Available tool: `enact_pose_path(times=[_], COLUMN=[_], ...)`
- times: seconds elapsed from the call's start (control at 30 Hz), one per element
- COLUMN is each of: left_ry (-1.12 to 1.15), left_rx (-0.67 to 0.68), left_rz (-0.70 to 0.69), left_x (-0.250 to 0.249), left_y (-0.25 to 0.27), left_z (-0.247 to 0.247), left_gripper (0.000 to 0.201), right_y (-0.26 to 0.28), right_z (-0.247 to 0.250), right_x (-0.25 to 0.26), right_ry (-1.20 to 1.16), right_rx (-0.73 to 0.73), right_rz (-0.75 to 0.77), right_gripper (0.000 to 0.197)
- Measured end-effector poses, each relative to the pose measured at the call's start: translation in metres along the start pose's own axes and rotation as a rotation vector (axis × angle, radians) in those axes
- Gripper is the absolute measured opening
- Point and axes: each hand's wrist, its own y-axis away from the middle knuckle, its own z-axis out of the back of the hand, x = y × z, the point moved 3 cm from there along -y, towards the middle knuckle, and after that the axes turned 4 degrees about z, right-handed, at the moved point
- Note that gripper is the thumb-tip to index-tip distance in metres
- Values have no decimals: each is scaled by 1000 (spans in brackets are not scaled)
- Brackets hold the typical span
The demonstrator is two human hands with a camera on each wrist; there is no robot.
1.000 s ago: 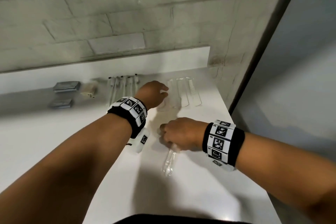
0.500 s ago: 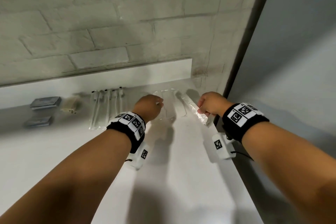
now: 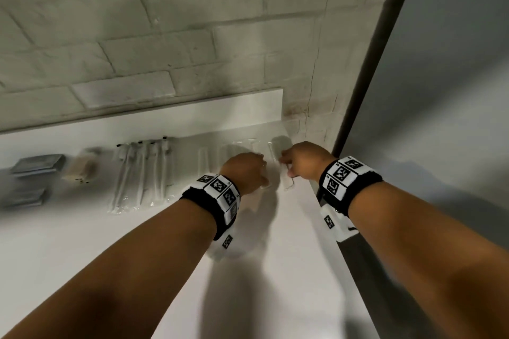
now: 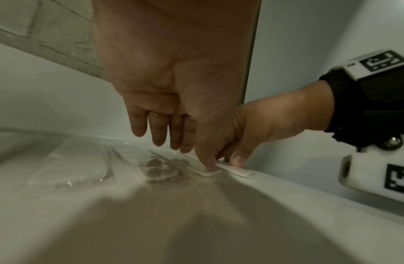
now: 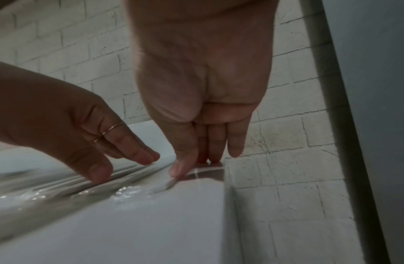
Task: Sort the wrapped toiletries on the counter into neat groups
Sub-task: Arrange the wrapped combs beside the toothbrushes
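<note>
Hands side by side at the far right corner of the white desk point(image 3: 82, 242), close under the painted brick wall point(image 3: 165, 36). Right hand point(image 3: 304, 164) with fingers pointing down, thumb and fingertips point(image 5: 180, 169) pinching the near end of a clear-wrapped item point(image 3: 286, 173) lying flat at the desk's right edge. Left hand point(image 3: 243, 173) just beside it, fingers straight and relaxed, tips point(image 4: 159, 139) hovering over or touching the neighbouring clear wrappers point(image 3: 239, 151); contact too blurred to tell. Thin rings point(image 5: 110, 128) on one left finger. Further left along the back of the desk, a row of wrapped white toothbrushes point(image 3: 143, 173) lying parallel, then a small tan packet point(image 3: 80, 169), then dark flat packets point(image 3: 38, 164) in two stacks near the left border. Black wristbands with printed square markers point(image 3: 220, 190) on both wrists. Dark vertical strip point(image 3: 371, 49) beside the grey surface on the right.
</note>
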Motion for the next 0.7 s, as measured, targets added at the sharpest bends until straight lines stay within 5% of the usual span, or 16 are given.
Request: enact_pose_path(times=[0.17,0.5,0.7], left_ry=[36,20,-34], left_rx=[46,32,-22], left_rz=[14,-1,48], left_x=[-3,-3,28], left_y=[-3,1,6], left_z=[-1,1,20], left_gripper=[38,51,56], right_y=[-8,-15,-4], right_z=[8,9,17], right_x=[-1,-2,9], right_ry=[46,82,-64], right_rx=[3,18,-202], right_rz=[39,58,93], right_gripper=[39,37,41])
